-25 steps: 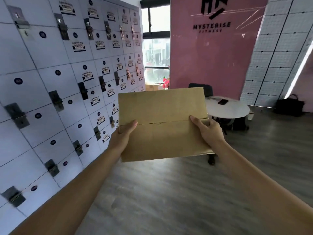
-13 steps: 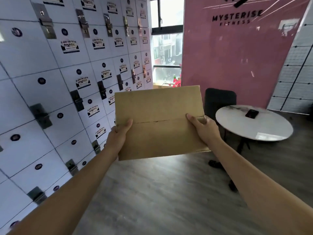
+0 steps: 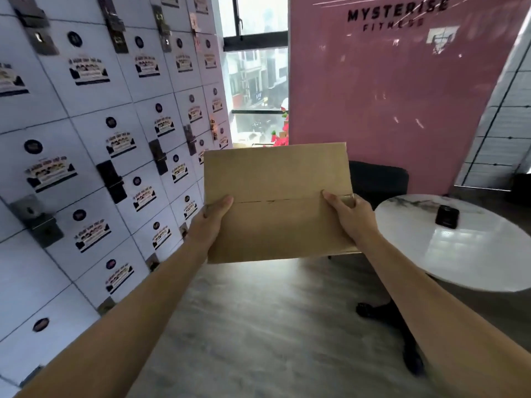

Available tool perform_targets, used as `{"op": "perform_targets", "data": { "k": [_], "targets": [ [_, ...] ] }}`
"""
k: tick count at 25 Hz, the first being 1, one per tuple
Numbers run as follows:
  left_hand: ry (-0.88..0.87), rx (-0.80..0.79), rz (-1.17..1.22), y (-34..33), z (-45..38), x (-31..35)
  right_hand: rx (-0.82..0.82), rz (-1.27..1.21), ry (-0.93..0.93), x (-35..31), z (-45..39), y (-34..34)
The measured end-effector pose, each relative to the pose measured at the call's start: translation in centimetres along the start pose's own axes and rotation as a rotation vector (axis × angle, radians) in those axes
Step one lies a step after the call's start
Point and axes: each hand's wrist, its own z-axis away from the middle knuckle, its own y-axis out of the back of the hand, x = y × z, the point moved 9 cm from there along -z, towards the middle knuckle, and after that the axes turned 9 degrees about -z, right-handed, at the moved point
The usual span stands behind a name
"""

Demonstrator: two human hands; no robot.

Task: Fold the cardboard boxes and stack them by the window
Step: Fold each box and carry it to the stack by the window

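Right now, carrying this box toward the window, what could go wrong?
The cardboard box is held up by the left hand and right hand, hiding the floor ahead and most of the stack by the window. The round table and its dark base sit close on the right, a likely bump or trip.

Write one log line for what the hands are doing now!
step: carrying | object: cardboard box | left hand: grips left edge | right hand: grips right edge | heading: window ahead

fingers of both hands perhaps behind the cardboard box (image 3: 275, 196)
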Motion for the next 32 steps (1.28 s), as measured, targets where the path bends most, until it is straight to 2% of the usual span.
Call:
{"op": "perform_targets", "data": {
  "k": [7, 11, 19, 26, 30, 32],
  "targets": [
    [0.033, 0.145, -0.014, -1.7, -20.8, 4.1, -0.131, -0.056, 0.023, -0.3, -23.4, -10.1],
    [0.091, 0.207, -0.004, -1.2, -31.5, 4.2, -0.162, -0.083, 0.014, 0.3, -33.7, -16.2],
    [0.019, 0.059, -0.024, -3.7, -58.8, 5.8, -0.104, -0.121, -0.014, 2.8, -55.0, -28.2],
    [-0.072, -0.081, 0.037, -11.7, -80.1, 10.7, 0.012, -0.087, -0.033, 4.2, -74.7, -30.9],
    [-0.076, -0.098, 0.037, -16.1, -92.7, 12.7, 0.011, -0.118, -0.027, 6.5, -88.2, -34.2],
    [-0.055, -0.044, 0.058, -17.1, -98.9, 14.1, -0.02, -0.117, -0.039, 7.0, -95.5, -36.4]
  ]
}}
